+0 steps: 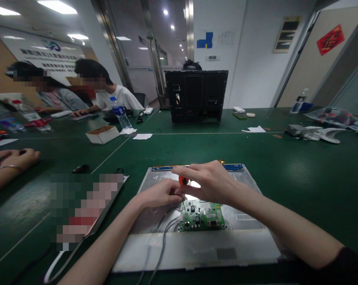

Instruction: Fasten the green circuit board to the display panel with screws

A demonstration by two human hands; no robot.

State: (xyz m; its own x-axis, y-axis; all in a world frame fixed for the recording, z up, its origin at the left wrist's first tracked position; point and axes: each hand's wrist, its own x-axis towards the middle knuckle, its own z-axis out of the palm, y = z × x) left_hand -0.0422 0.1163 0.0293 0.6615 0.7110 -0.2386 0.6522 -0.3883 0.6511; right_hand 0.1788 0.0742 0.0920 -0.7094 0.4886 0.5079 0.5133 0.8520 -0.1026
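Evidently, the green circuit board (201, 217) anchors this arrangement: it lies component side up on a silver-backed panel (251, 247), itself flat on the surface (303, 178), probably so that everything can be reached from above. Over the board's far left corner, the right hand (210, 183) pinches an orange-handled tool (183, 181) between thumb and fingers, seemingly upright, perhaps to let its tip bear straight down. The left hand (162, 193) is just beside that same corner, fingers curled in by the tool's lower end, likely for steadying; whether they grip anything cannot be told. Grey cables (164, 235) run from the board's left side past its near side, apart from both hands. A blue strip (235, 167) lies beyond the board.
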